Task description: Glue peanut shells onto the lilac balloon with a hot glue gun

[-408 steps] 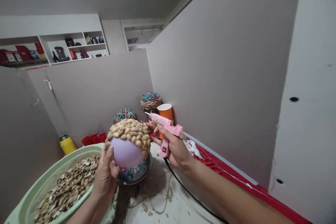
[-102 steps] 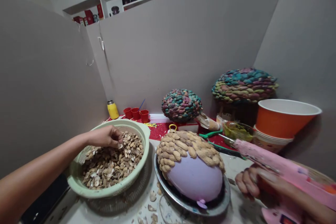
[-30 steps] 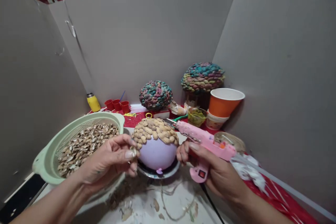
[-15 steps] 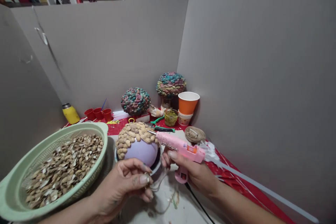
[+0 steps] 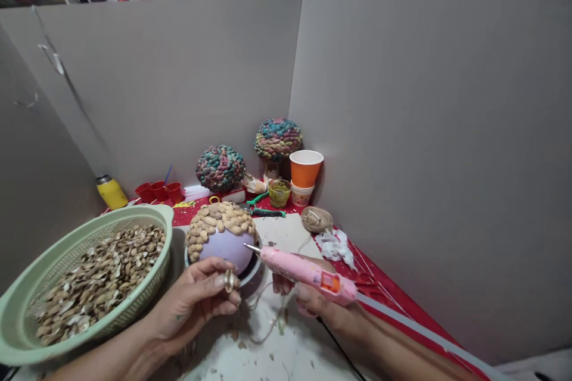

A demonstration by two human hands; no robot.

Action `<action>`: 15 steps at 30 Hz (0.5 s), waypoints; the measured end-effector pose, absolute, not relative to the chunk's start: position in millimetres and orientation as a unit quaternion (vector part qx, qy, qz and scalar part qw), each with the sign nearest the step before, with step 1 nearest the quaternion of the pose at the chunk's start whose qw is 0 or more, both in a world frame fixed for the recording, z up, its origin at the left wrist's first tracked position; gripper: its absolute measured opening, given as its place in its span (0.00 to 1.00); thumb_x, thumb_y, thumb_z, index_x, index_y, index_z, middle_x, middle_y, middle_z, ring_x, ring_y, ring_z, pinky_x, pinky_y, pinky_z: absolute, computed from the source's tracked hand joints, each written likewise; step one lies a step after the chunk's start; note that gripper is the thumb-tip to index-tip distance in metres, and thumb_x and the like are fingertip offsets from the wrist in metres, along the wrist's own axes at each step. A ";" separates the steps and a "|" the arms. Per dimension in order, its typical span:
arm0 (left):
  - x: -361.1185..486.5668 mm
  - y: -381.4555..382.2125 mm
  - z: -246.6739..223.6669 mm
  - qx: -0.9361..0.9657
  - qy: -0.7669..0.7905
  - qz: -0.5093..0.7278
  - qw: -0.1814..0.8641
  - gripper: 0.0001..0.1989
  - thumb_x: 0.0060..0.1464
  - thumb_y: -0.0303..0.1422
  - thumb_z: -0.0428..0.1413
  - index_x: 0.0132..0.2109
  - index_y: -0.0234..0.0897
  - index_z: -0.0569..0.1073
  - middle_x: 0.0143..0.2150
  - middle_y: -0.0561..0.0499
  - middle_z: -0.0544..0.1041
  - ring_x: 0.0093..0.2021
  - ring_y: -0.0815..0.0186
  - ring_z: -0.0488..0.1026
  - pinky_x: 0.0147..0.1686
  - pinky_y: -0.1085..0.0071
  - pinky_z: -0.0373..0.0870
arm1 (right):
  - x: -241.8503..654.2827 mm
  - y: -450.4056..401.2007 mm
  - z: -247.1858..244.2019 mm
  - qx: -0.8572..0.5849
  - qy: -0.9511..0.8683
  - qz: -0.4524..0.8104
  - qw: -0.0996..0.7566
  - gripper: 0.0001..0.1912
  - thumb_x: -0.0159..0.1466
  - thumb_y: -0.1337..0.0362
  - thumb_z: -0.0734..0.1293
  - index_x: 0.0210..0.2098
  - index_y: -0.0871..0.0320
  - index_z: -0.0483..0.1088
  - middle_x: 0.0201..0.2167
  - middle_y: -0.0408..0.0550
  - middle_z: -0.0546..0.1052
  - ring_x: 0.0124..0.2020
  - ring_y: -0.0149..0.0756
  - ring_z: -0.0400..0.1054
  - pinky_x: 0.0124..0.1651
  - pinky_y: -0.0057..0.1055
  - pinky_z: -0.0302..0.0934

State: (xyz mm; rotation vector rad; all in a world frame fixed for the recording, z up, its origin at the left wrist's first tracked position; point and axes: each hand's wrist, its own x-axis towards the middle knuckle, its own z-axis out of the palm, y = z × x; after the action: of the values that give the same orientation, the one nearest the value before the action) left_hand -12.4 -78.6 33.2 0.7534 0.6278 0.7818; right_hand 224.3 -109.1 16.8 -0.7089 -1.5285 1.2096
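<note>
Between thumb and fingers my left hand [image 5: 196, 297] pinches a half peanut shell [image 5: 229, 280], its hollow side showing. My right hand [image 5: 317, 300] is wrapped round a pink glue gun [image 5: 299, 268], whose metal tip points left, close to the lilac ball and above the shell. Peanut shells [image 5: 217, 220] cover the upper part of the lilac ball [image 5: 226, 250], and its lower front is bare. The ball rests in a dark bowl [image 5: 251, 272] just beyond my left hand. A long glue stick [image 5: 402, 321] sticks out of the gun's back.
A green basket [image 5: 163, 250] of shells stands at the left. Behind are two colourful shell-covered domes [image 5: 220, 168], red cups [image 5: 158, 190], a yellow bottle [image 5: 111, 192], green-handled pliers [image 5: 268, 212], an orange cup [image 5: 305, 169] and a twine roll [image 5: 316, 219]. The gun's cord trails toward me.
The glue gun has moved down, away from the ball's shells. My left hand has turned, and the shell in it now shows clearly. The whole view has shifted slightly.
</note>
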 end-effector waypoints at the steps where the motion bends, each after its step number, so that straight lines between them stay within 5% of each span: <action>1: -12.4 -78.8 34.1 0.351 0.291 0.366 0.811 0.08 0.47 0.26 0.67 0.37 0.33 0.79 0.31 0.49 0.79 0.30 0.70 0.77 0.32 0.75 0.76 | 223.1 -108.3 20.0 -0.284 -0.655 0.477 0.512 0.22 0.62 0.44 0.64 0.40 0.57 0.71 0.27 0.43 0.66 0.21 0.29 0.51 0.25 0.28 0.53; 8: -14.2 -74.9 32.4 0.345 0.280 0.355 0.823 0.07 0.47 0.25 0.67 0.36 0.30 0.79 0.31 0.48 0.78 0.29 0.70 0.76 0.33 0.75 0.76 | 219.0 -98.7 9.4 -0.252 -0.791 0.265 0.491 0.24 0.67 0.44 0.56 0.25 0.56 0.58 0.22 0.41 0.60 0.23 0.32 0.55 0.26 0.31 0.49; 15: -14.5 -74.3 31.9 0.347 0.274 0.343 0.828 0.10 0.44 0.26 0.69 0.36 0.31 0.78 0.30 0.49 0.79 0.30 0.70 0.76 0.34 0.74 0.76 | 221.1 -95.1 -1.2 -0.215 -0.816 0.218 0.491 0.21 0.68 0.47 0.55 0.27 0.55 0.58 0.24 0.42 0.62 0.24 0.32 0.57 0.27 0.30 0.51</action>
State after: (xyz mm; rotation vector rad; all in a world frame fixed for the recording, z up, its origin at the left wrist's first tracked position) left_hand -14.5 -74.3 31.9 0.7374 0.5824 0.7288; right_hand 221.1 -95.1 -1.2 -0.5211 -1.9816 0.5290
